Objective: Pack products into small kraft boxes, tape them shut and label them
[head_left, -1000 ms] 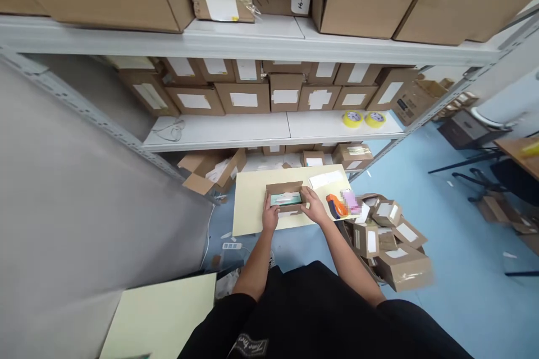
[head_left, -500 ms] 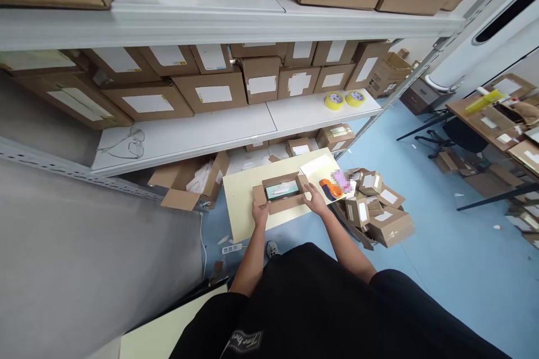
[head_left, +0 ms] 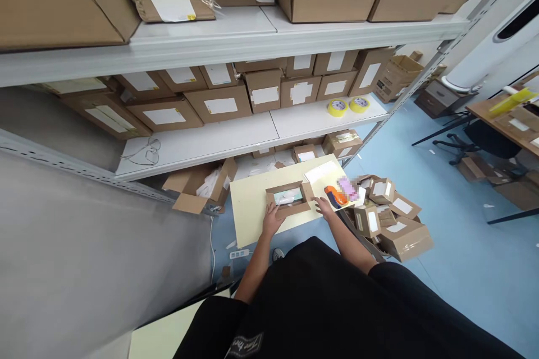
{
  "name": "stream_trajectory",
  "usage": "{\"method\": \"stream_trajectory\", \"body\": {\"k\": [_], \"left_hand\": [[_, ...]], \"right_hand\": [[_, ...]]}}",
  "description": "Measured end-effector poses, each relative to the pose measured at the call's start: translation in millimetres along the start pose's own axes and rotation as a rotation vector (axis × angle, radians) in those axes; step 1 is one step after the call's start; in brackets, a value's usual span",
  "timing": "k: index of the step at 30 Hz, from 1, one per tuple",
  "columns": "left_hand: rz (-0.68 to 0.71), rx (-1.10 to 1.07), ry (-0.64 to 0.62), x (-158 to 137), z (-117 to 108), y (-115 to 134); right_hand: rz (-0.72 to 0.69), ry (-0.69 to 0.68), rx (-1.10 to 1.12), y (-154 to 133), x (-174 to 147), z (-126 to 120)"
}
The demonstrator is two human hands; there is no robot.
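Note:
A small open cardboard box lies on a pale yellow board, its flaps folded outward. Inside it sits a teal-and-white packet, whose kind I cannot make out. My left hand is on the box's front left corner, fingers over the cardboard edge and thumb toward the front wall. Just by the right end of the box, my right hand has its fingers apart and holds nothing. An orange and dark blue tape dispenser lies right of that hand.
The yellow board also bears white paper. Small boxes are heaped at its right, and an open carton stands at its left. Ahead, a shelf carries boxes, two yellow tape rolls and wire.
My right hand has let go of the box's right end and opened. My left hand has shifted along the front left corner. The view has tilted up slightly.

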State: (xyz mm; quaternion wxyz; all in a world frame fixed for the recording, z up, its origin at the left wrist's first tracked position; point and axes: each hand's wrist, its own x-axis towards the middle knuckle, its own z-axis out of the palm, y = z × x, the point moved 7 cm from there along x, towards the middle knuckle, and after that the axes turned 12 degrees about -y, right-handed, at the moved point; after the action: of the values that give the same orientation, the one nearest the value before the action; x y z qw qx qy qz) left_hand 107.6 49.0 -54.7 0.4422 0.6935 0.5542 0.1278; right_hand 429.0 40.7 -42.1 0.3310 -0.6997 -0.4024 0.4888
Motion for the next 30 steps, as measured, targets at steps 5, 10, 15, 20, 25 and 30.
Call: {"method": "stream_trajectory", "body": {"k": [5,10,15,20,25,30], "left_hand": [[-0.029,-0.162,0.043,-0.1,-17.4,3.7],[-0.072,-0.217,0.095,-3.5,-17.8,8.8],[-0.04,-0.21,0.094,-6.9,-19.7,10.2],[-0.135,-0.146,0.2,-2.3,-41.3,12.2],[-0.204,0.135,0.251,23.7,-64.9,32.2],[-0.107,0.272,0.03,52.1,-65.7,45.5]], "right_hand": [[-0.03,-0.128,0.169,-16.6,7.9,20.1],[-0.253,-0.404,-0.186,-45.3,6.2,54.6],[-0.244,-0.481,-0.384,-37.7,1.5,71.3],[-0.313,-0.271,-0.314,-43.0,5.7,54.3],[-0.072,-0.104,-0.436,-32.6,16.5,40.5],[-0.064,-0.117,-0.513,-41.7,11.5,48.0]]}}
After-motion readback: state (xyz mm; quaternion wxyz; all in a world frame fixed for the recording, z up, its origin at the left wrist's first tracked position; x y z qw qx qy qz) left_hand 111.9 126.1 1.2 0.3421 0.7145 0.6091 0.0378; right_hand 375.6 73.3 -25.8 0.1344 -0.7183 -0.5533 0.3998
